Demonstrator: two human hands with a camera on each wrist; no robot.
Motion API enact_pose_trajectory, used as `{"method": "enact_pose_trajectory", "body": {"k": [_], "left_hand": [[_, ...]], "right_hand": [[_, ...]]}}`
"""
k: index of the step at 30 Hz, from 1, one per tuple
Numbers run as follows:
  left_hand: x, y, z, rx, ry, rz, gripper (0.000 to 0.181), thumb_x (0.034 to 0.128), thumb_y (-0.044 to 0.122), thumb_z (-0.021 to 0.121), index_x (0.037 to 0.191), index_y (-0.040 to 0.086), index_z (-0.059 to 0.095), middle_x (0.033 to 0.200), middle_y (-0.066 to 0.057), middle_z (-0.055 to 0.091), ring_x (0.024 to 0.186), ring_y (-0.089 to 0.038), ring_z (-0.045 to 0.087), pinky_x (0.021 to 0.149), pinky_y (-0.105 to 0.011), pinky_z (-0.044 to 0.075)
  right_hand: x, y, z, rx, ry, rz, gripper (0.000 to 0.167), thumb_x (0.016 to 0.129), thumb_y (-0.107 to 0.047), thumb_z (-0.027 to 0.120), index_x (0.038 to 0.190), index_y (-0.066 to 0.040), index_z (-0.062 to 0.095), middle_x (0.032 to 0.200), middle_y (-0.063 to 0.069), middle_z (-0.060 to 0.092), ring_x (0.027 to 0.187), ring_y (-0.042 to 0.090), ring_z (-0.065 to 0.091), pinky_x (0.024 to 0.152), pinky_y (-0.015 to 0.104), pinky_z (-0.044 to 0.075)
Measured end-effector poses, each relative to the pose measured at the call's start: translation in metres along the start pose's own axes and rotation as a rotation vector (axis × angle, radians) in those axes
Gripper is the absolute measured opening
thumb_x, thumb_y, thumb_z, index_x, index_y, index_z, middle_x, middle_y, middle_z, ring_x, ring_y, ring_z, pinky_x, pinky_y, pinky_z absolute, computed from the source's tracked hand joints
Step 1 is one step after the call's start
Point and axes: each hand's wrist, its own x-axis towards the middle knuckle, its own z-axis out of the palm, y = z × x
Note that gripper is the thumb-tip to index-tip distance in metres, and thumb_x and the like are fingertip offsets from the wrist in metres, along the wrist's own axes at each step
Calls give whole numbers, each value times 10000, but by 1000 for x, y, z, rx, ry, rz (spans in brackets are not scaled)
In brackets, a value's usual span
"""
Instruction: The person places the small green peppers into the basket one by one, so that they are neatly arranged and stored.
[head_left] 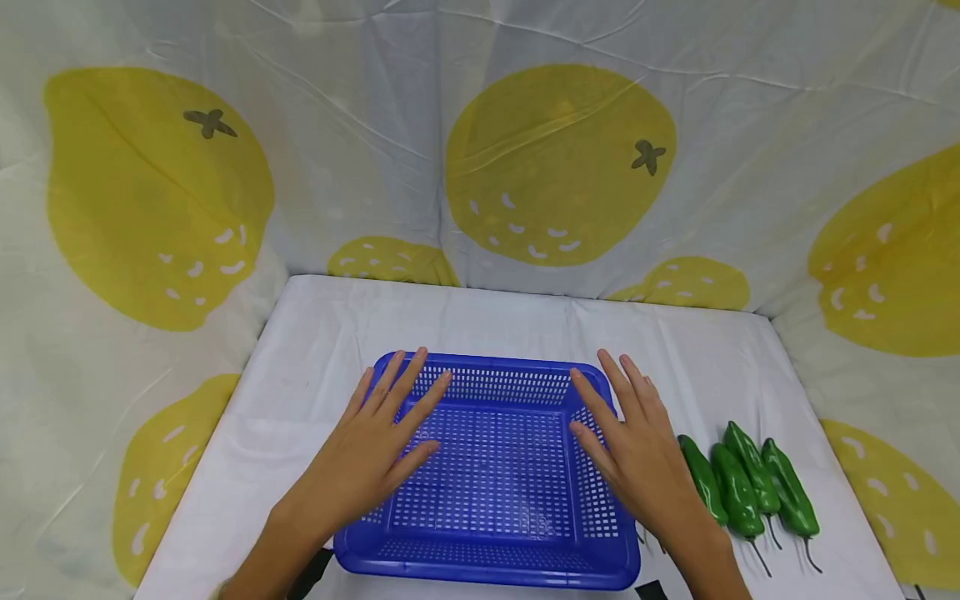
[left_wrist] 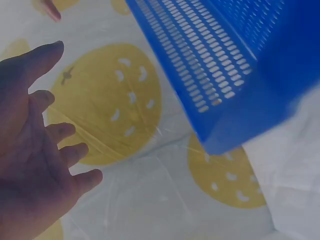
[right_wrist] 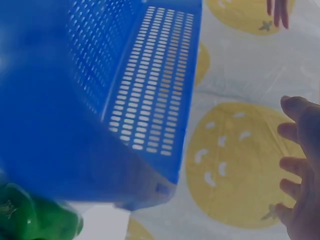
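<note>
A blue plastic basket (head_left: pixel 480 562) with slotted walls stands on the white cloth in front of me. Over its left side hovers my left hand (head_left: pixel 367 454), fingers spread and holding nothing. My right hand (head_left: pixel 637 450) is above the basket's right side, its fingers likewise extended with nothing in them. To the right of that hand lie several green peppers (head_left: pixel 738 492) with thin dark stems, partly hidden by the forearm. Both wrist views show the hands apart from the basket; the left wrist view has the left hand (left_wrist: pixel 45 145) with loosely bent fingers.
White cloth (head_left: pixel 315 333) covers the table. Pale fabric walls (head_left: pixel 360 125) printed with yellow lemons rise at the back and both sides. Small dark pieces (head_left: pixel 651 590) show near the front edge, by the forearms.
</note>
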Motion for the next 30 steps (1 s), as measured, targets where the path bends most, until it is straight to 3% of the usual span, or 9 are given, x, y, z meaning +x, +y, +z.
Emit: {"method": "enact_pose_trajectory", "body": {"k": [8,13,16,19,23,26,30], "left_hand": [[-17,-34,20,-133,17,-101,802,986,369,592,1615,249,109,1664,-92,41,1514,-322,60,1158,-571,170],[-28,-49,36,-273,-1,-210,799,981,285,609,1614,249,124,1658,-96,96,1485,-365,189,1070,-592,333],[-32,-55,45,-378,0,-282,767,981,242,599,1611,231,161,1648,-95,136,1464,-392,236,1027,-618,363],[-35,-59,56,-467,49,-309,710,981,167,575,1597,181,223,1622,-111,204,1445,-398,282,1024,-632,358],[-37,-62,71,-570,165,-308,628,965,25,519,1555,101,317,1545,-144,329,1382,-378,393,1011,-601,400],[-37,-64,80,-642,239,-331,586,951,-40,460,1521,73,374,1478,-147,415,1290,-356,495,962,-558,463],[-37,-63,88,-700,269,-384,578,960,-41,417,1518,102,386,1422,-143,485,1175,-322,583,911,-521,507]], "right_hand": [[-18,11,4,4,6,56,593,1043,-514,351,1497,-151,469,1583,173,304,1443,419,253,1133,578,227],[-29,18,7,10,-42,116,561,1016,-429,502,1510,-168,451,1577,179,308,1420,426,284,1071,623,289],[-33,21,10,14,-66,148,595,973,-346,603,1520,-183,434,1570,184,317,1402,432,306,1028,643,326],[-38,23,12,32,-85,191,625,948,-295,654,1522,-191,431,1563,186,324,1381,444,330,989,664,356],[-44,26,15,62,-108,259,623,958,-263,653,1530,-197,415,1538,203,353,1344,465,371,950,681,383],[-48,28,19,112,-142,339,572,1010,-282,574,1546,-209,387,1505,223,387,1321,476,392,933,697,383],[-54,33,24,208,-157,444,482,1066,-259,443,1534,-150,401,1433,241,443,1275,468,445,939,697,383]]}}
